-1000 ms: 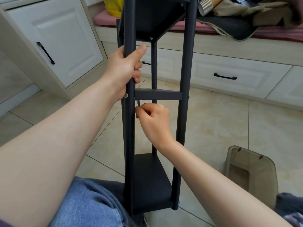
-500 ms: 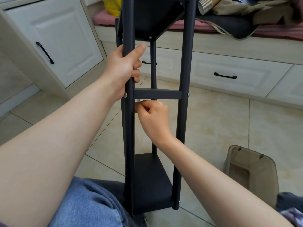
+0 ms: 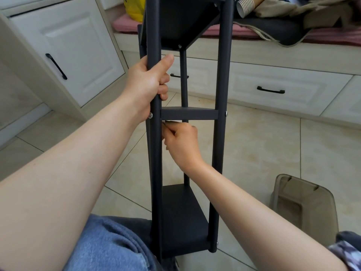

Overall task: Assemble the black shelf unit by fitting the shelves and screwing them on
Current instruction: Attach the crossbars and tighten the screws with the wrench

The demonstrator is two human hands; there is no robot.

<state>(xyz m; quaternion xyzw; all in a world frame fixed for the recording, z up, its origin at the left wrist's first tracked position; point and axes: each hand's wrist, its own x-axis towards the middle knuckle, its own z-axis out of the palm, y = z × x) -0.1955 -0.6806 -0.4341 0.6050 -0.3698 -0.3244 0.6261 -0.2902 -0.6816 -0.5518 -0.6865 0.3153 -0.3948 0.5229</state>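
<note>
The black shelf unit (image 3: 221, 133) stands tilted toward me, with its foot by my knee. It has a lower shelf (image 3: 181, 218), a middle shelf (image 3: 189, 114) seen edge-on and an upper shelf (image 3: 181, 20). My left hand (image 3: 148, 83) grips the near left post just above the middle shelf. My right hand (image 3: 181, 141) reaches between the posts and pinches a small metal hex key (image 3: 166, 123) right under the middle shelf, beside the left post. Silver screw heads (image 3: 150, 115) show on both posts at that shelf's level.
White cabinets with black handles (image 3: 56, 66) stand left and behind. A bench behind holds a pink cushion, a yellow bag (image 3: 134, 8), paper cups (image 3: 247, 5) and clothes. A smoky plastic bin (image 3: 302, 208) sits on the tiled floor at my right.
My right hand has risen a little toward the underside of the middle shelf and turned the hex key. The left hand keeps its grip on the post.
</note>
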